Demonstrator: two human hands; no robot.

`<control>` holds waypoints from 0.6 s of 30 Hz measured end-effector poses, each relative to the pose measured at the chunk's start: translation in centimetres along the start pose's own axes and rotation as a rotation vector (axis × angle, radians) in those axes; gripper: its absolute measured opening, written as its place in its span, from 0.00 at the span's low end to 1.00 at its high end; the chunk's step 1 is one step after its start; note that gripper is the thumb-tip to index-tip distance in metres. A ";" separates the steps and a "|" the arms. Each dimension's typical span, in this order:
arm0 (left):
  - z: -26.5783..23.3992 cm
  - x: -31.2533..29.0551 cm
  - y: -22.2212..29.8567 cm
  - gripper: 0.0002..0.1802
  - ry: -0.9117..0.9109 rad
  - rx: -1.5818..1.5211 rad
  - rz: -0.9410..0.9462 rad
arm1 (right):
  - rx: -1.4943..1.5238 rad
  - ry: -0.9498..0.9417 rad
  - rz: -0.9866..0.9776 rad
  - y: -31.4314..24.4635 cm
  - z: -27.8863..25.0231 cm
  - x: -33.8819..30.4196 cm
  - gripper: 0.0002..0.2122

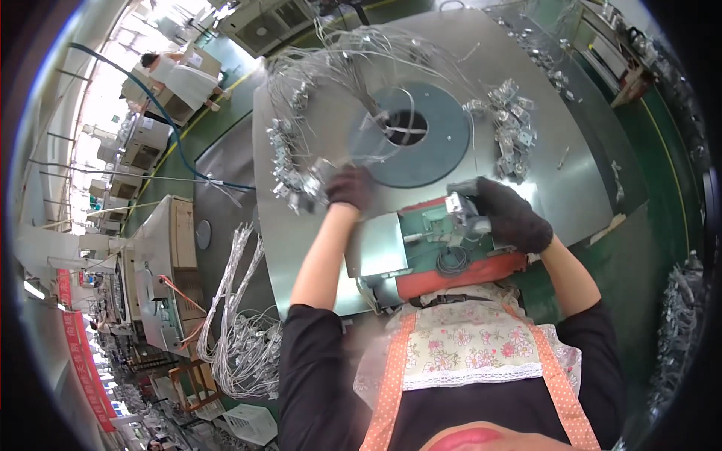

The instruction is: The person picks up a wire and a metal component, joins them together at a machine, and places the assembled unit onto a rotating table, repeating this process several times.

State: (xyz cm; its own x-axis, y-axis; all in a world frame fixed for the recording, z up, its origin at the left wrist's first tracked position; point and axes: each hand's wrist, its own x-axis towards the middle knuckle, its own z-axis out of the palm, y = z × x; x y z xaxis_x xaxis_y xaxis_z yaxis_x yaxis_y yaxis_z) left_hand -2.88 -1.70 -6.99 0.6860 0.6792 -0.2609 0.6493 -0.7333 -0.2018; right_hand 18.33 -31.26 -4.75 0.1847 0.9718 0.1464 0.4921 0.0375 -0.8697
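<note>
Both gloved: left hand [350, 188], right hand [515, 216]; finger grip cannot be told.
Table [575, 192]: wired parts [283, 161] along left edge; disc [445, 143] at centre; right edge mostly open.

Silvery parts [284, 161], floral apron [470, 342]
</note>
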 end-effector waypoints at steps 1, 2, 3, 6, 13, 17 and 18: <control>0.6 0.2 -2.5 0.19 0.150 -0.048 0.071 | -0.179 0.005 -0.122 -1.1 -0.2 0.6 0.26; 1.9 0.3 -4.2 0.23 0.266 -0.061 0.055 | -0.353 -0.007 -0.249 -3.6 -0.3 1.9 0.25; 2.2 0.6 -5.6 0.25 0.198 0.023 0.046 | -0.437 -0.021 -0.279 -5.7 -0.2 2.7 0.22; 0.7 -1.2 -4.3 0.25 0.121 -0.006 0.137 | -0.557 -0.134 -0.272 -5.0 -0.1 3.1 0.20; -3.2 -3.9 -1.3 0.23 -0.137 -0.472 0.040 | -0.787 -0.364 -0.225 -4.5 2.9 4.0 0.14; -2.2 -5.4 -1.2 0.20 0.150 -0.562 0.112 | -0.816 -0.345 -0.222 -5.6 3.9 4.2 0.11; -2.1 -5.8 -0.9 0.17 0.339 -0.618 0.167 | -0.834 -0.269 -0.213 -5.9 3.9 3.9 0.11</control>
State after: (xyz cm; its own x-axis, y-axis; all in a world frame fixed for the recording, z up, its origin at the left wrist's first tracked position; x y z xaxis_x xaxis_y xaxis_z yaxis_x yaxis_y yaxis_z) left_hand -6.79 -4.92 -3.35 0.7913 0.6054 0.0859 0.5252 -0.7449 0.4116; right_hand 12.79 -26.81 -0.86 -0.1345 0.9892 0.0585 0.9699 0.1435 -0.1967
